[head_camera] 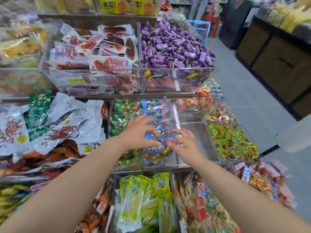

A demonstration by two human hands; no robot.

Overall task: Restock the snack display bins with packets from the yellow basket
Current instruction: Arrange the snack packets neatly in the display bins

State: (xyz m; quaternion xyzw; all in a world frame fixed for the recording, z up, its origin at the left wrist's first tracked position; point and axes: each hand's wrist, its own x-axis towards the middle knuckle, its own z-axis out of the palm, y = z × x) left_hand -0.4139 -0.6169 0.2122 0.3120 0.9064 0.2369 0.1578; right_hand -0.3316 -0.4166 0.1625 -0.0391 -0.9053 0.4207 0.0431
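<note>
Pinches at top corners, left hand ten o'clock, right hand two, hold crinkly blue plastic packet; likely light, slippery.

The shop is bright and evenly lit, with hardly a shadow. White glare streaks the clear bin fronts and the shiny packets. The centre looks sharp. Towards the edges everything bends and smears, and the top-left shelves and dark counter are blurred.
</note>
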